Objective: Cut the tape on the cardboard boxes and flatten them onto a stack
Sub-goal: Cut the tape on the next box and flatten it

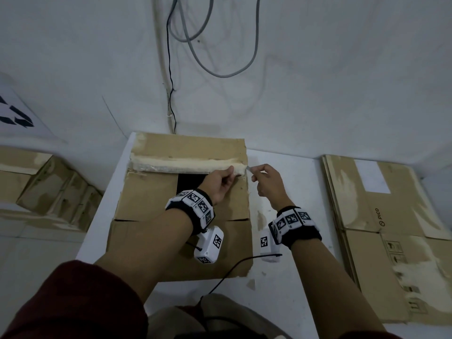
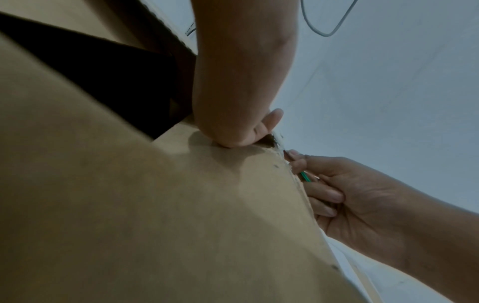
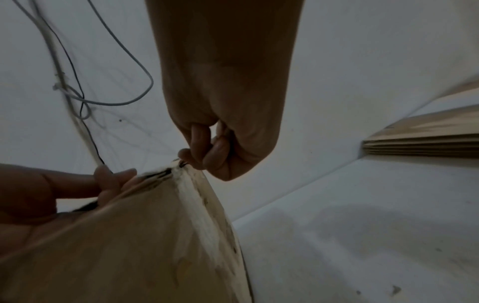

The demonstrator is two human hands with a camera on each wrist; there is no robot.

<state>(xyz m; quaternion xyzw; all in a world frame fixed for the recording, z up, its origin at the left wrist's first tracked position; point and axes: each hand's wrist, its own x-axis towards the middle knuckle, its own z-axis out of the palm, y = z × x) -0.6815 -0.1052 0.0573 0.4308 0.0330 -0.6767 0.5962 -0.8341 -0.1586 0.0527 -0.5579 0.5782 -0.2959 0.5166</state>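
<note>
A brown cardboard box (image 1: pixel 151 196) lies on the white table (image 1: pixel 288 192), its far flap edged with a pale tape strip (image 1: pixel 181 163). My left hand (image 1: pixel 223 182) grips the flap's edge near the box's right corner; the left hand (image 3: pixel 111 180) shows fingers curled over that edge. My right hand (image 1: pixel 266 182) holds a small cutter (image 1: pixel 249 168) with its blade at the corner of the taped seam. In the left wrist view the right hand (image 2: pixel 350 194) is curled round the cutter, of which a green part (image 2: pixel 305 177) shows. The blade tip is hidden at the seam.
A stack of flattened boxes (image 1: pixel 381 216) lies at the table's right side. More cardboard boxes (image 1: pixel 49 189) sit to the left, off the table. Cables (image 1: pixel 186 33) hang down the white wall behind the box. Small cardboard scraps (image 1: pixel 250 283) lie near the front edge.
</note>
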